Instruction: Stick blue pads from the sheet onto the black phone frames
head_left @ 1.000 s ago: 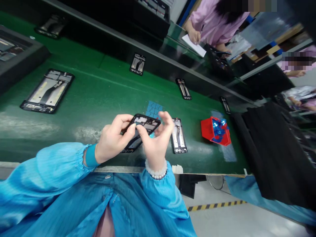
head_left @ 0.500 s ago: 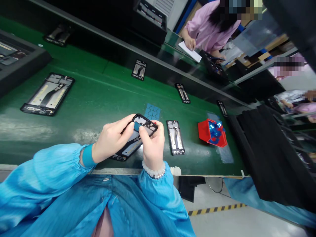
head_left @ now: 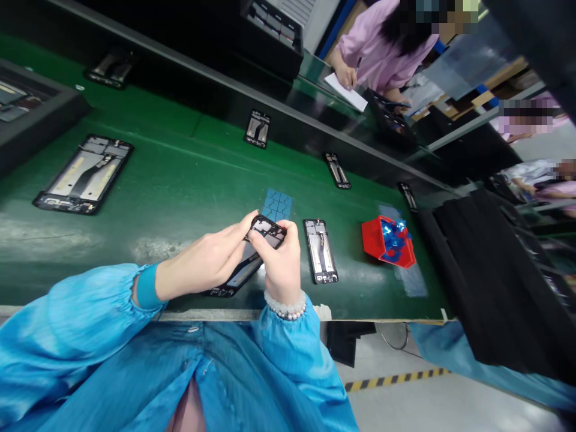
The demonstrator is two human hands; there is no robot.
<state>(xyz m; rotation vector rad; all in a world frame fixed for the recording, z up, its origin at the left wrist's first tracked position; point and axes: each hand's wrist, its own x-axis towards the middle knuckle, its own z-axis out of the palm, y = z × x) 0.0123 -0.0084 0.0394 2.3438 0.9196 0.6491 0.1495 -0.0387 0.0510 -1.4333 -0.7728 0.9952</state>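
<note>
Both hands grip a black phone frame [head_left: 245, 264], tilted just above the front of the green bench. My left hand [head_left: 216, 255] is closed on its left edge, fingers near the top end. My right hand [head_left: 282, 261] holds the upper right corner, with the thumb pressed on the inner face near the top. Fingers partly cover the upper part of the frame. Behind it lies a sheet of blue stickers [head_left: 276, 205]. To the right of my right hand, another phone frame [head_left: 320, 251] lies flat on the bench.
A red bin [head_left: 372, 241] with crumpled blue film stands to the right. More phone frames lie at the left [head_left: 84, 174] and along the back [head_left: 257, 129]. A black tray [head_left: 54, 129] sits far left, dark foam sheets [head_left: 486, 282] at right. Across the bench, a person in pink [head_left: 369, 48] writes on paper.
My left hand has shifted slightly right and up along the frame. The blue piece seen under my fingertips before is now mostly hidden. My right hand keeps its hold.
</note>
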